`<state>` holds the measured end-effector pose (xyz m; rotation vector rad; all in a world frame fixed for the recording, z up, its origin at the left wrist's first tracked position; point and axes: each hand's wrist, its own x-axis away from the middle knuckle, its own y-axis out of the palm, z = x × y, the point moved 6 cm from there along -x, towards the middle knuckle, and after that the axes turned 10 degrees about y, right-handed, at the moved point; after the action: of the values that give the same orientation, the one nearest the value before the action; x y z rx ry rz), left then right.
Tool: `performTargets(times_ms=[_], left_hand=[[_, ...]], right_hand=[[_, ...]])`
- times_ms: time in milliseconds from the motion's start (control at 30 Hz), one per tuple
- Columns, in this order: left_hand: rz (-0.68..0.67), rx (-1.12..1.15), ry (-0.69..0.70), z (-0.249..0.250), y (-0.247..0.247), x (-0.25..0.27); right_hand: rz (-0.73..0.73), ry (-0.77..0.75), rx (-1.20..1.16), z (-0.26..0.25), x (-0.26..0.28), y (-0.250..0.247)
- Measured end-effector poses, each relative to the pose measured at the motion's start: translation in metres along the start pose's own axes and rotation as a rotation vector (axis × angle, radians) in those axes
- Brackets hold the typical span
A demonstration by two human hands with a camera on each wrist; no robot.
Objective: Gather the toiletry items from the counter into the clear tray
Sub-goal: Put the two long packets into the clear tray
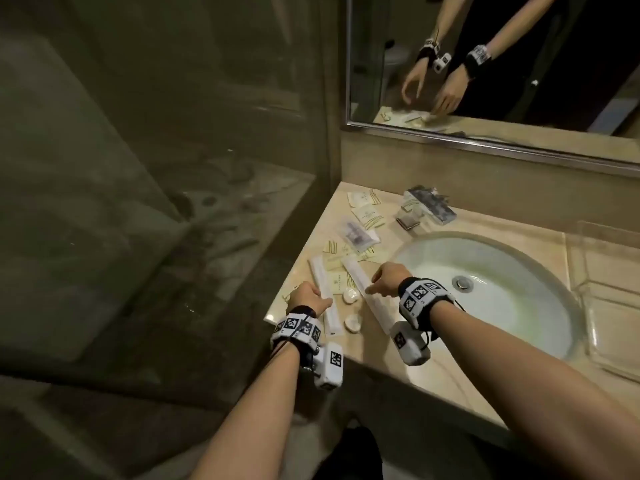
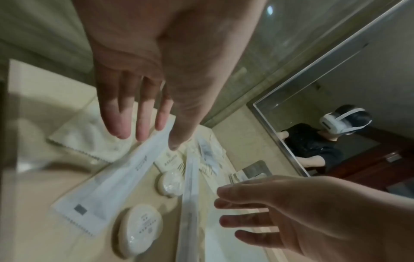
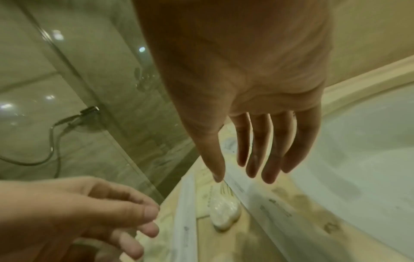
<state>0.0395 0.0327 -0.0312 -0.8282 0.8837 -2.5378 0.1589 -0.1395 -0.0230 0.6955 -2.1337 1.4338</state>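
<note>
Several toiletry items lie on the beige counter [image 1: 298,306] left of the sink. Two long white packets lie side by side: the left packet [image 1: 325,303] [image 2: 112,186] and the right packet [image 1: 370,299] [image 3: 268,203]. Between them are two round wrapped soaps [image 1: 350,295] [image 1: 352,322] [image 2: 140,228]. My left hand [image 1: 313,299] [image 2: 147,140] hovers over the left packet with straight fingers and holds nothing. Spread above the right packet, my right hand [image 1: 377,284] [image 3: 244,177] is also empty. The clear tray [image 1: 585,299] stands on the counter right of the sink.
Small cream sachets [image 1: 367,216], a dark-printed packet [image 1: 356,233], a silvery box [image 1: 431,202] and a small dark square [image 1: 408,221] lie further back. The white sink [image 1: 519,327] separates items and tray. A glass shower wall [image 1: 173,133] borders the counter's left edge; a mirror [image 1: 485,64] hangs behind.
</note>
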Motion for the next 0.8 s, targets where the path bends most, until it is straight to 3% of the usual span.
performTargets(times_ms=[200, 500, 667, 800], left_hand=[[-0.010, -0.004, -0.057, -0.002, 0.019, -0.021], [0.036, -0.059, -0.070, -0.006, 0.031, -0.039], [0.042, -0.012, -0.097, -0.005, 0.027, -0.041], [0.039, 0.055, -0.042, 0.007, 0.010, -0.042]], right_hand=[[0.013, 0.113, 0.086, 0.013, -0.022, 0.023], [0.136, 0.131, 0.120, 0.020, -0.038, 0.043], [0.066, 0.108, 0.139, 0.019, -0.039, 0.039], [0.049, 0.080, 0.069, 0.014, -0.033, 0.018]])
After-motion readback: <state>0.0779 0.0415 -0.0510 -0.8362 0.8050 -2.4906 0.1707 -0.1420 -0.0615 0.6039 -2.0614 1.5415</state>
